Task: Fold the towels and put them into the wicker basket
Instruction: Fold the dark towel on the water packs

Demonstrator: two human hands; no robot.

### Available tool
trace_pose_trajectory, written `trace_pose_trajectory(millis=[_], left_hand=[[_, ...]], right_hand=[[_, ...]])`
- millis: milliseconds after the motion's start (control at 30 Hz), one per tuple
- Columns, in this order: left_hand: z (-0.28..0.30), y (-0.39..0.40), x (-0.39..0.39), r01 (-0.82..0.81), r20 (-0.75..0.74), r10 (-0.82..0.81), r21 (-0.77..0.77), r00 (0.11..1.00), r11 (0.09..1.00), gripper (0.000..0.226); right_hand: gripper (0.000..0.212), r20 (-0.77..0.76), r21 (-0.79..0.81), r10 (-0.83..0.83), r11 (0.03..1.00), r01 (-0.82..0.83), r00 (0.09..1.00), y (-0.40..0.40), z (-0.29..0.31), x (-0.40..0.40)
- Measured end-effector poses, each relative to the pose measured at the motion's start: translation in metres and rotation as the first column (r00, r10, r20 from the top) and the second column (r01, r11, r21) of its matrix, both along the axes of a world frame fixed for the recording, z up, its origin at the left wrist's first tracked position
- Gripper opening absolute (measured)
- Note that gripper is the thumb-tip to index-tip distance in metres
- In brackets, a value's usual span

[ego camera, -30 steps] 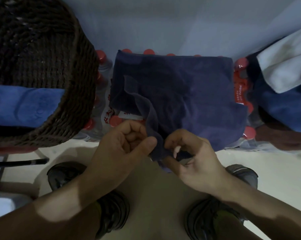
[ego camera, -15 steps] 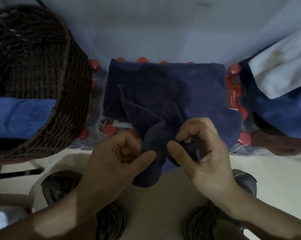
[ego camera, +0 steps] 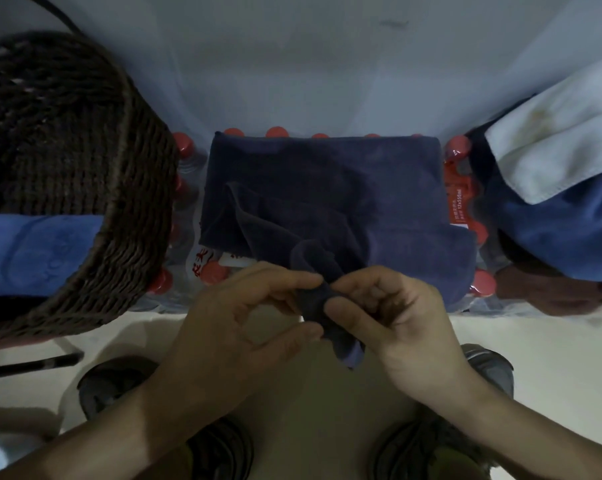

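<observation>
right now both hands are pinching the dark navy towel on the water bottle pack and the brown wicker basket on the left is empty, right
Not quite: the brown wicker basket is not empty. The head view shows a folded blue towel inside it. Both the left hand and right hand do pinch the dark navy towel.

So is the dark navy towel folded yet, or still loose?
Not folded. The dark navy towel lies rumpled over the pack of bottles, one bunched corner pinched between the left hand and right hand.

matt navy cloth towel, rough woven wicker basket
</observation>
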State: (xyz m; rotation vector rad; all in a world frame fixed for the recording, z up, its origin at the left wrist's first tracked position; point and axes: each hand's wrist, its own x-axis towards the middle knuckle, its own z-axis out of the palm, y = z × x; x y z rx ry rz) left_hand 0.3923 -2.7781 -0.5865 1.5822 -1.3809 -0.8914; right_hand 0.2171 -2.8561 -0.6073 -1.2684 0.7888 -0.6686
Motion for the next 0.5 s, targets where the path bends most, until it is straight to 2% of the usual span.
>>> trace_pose_trajectory(millis=[100, 167, 233, 333, 400, 500], left_hand=[[-0.003, -0.001, 0.002, 0.061, 0.191, -0.050, -0.052, 0.980, 0.997, 0.040], [-0.005, -0.001, 0.003, 0.063, 0.254, -0.033, -0.110, 0.967, 0.992, 0.033], [-0.007, -0.001, 0.005, 0.069, 0.342, -0.002, -0.184, 0.940, 0.981, 0.025], [-0.007, -0.004, 0.007, 0.069, 0.454, 0.039, -0.220, 0.890, 0.973, 0.029], [-0.006, -0.005, 0.007, 0.119, 0.397, -0.026, -0.210, 0.917, 0.970, 0.026], [-0.001, -0.002, 0.008, 0.109, 0.148, -0.091, -0.117, 0.985, 0.987, 0.013]], right_hand=[[0.005, -0.008, 0.059, 0.056, 0.997, -0.056, 0.998, 0.001, 0.003, 0.001], [0.005, -0.010, 0.085, 0.077, 0.993, -0.076, 0.997, 0.001, 0.005, 0.002], [0.014, -0.044, 0.098, 0.088, 0.992, -0.083, 0.995, 0.002, 0.005, 0.002], [0.030, -0.017, 0.178, 0.126, 0.977, -0.121, 0.992, 0.004, 0.004, 0.003], [0.037, 0.010, 0.197, 0.184, 0.963, -0.183, 0.983, 0.004, 0.006, 0.002], [0.028, -0.113, 0.013, 0.329, 0.944, -0.330, 0.937, -0.001, 0.013, -0.002]])
